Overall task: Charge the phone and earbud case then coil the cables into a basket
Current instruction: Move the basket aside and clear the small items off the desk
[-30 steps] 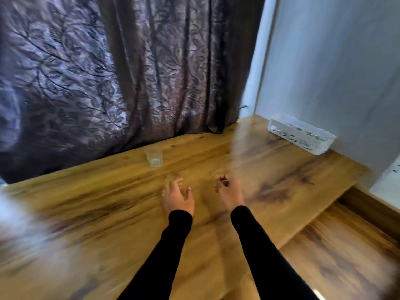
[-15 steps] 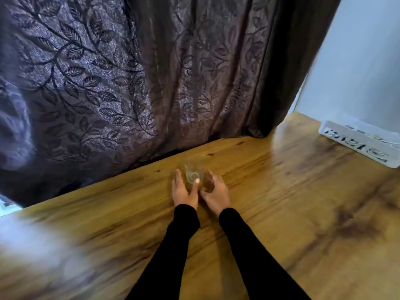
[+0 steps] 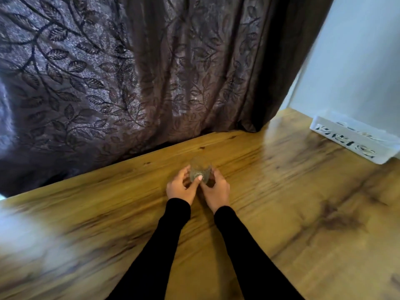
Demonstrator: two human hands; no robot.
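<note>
While both hands meet at the middle of the frame, we cup a small clear glass (image 3: 200,171) between them: our left hand (image 3: 180,187) curls round its left side with the thumb across the front, our right hand (image 3: 216,188) wraps the right side, probably to steady it on the wooden table (image 3: 303,224). At the right edge sits the white basket (image 3: 355,140). No phone, earbud case or cables show anywhere.
</note>
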